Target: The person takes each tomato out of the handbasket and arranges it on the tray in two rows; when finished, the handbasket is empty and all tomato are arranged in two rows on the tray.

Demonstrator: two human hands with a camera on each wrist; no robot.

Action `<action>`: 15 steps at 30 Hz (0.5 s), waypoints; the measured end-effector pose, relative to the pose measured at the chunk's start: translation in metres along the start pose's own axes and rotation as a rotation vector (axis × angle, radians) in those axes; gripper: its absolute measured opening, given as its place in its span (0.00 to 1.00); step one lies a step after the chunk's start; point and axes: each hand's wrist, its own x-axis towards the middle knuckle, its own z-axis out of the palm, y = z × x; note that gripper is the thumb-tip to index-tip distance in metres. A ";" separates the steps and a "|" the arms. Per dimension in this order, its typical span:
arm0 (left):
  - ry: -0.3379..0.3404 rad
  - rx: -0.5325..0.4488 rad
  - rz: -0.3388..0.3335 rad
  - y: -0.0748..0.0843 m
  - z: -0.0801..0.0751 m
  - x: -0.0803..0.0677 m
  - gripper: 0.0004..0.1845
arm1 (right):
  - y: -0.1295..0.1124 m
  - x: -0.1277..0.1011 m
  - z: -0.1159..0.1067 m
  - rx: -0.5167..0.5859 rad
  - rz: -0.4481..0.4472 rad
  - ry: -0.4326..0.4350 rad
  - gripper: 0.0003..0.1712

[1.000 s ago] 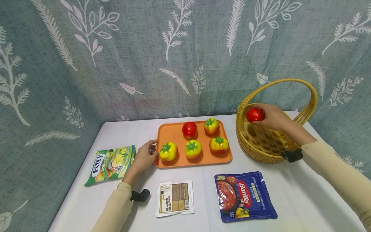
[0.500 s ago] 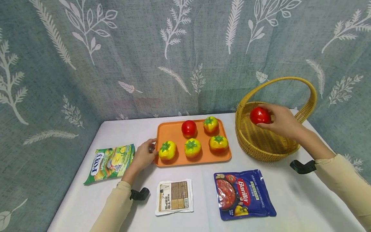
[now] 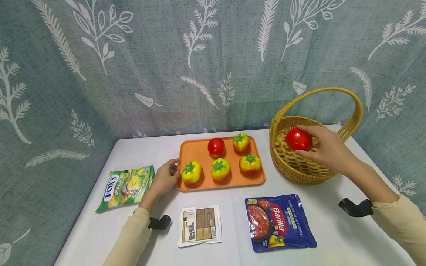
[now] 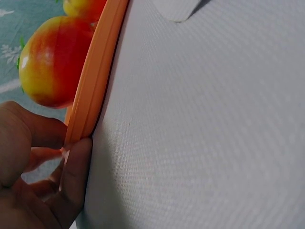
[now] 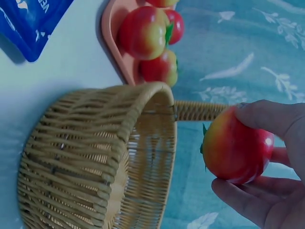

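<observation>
- My right hand [image 3: 327,147] holds a red tomato [image 3: 298,139], fingers curled round it, over the open mouth of the wicker basket [image 3: 293,168].
- In the right wrist view the tomato [image 5: 237,150] sits between thumb and fingers, clear of the basket rim [image 5: 143,90]; it shows a yellowish patch on one side.
- Basket stands on the right side of the white worktop [image 3: 332,236], its looped handle [image 3: 356,107] arching above my hand.
- My left hand [image 3: 164,179] pinches the left edge of the orange tray [image 3: 196,153]; in the left wrist view the thumb is on top of the rim [image 4: 90,100] and a finger [image 4: 74,181] is under it.
- Tray carries five tomatoes: one all red [image 3: 216,147] at the back, a yellow-red one [image 3: 241,142] beside it, three yellow-red ones in front [image 3: 191,172] [image 3: 220,169] [image 3: 250,164].
- Front-left tomato is just beside my left hand, not touching as far as I can tell.
- Green Fox's bag [image 3: 126,187] lies flat left of my left hand.
- White-and-brown packet [image 3: 199,225] lies in front of the tray, near my left wrist.
- Blue Barilla sauce pouch [image 3: 279,221] lies flat in front of the basket, between my two arms.
- Leaf-print curtain [image 3: 166,62] hangs behind everything.
</observation>
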 end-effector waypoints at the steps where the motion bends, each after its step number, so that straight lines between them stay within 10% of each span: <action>1: -0.002 -0.002 -0.002 0.000 0.000 0.000 0.32 | -0.002 -0.002 0.000 -0.004 -0.014 0.008 0.42; 15: -0.001 0.000 -0.009 0.002 0.000 -0.001 0.32 | -0.023 -0.018 0.000 0.034 -0.080 0.059 0.46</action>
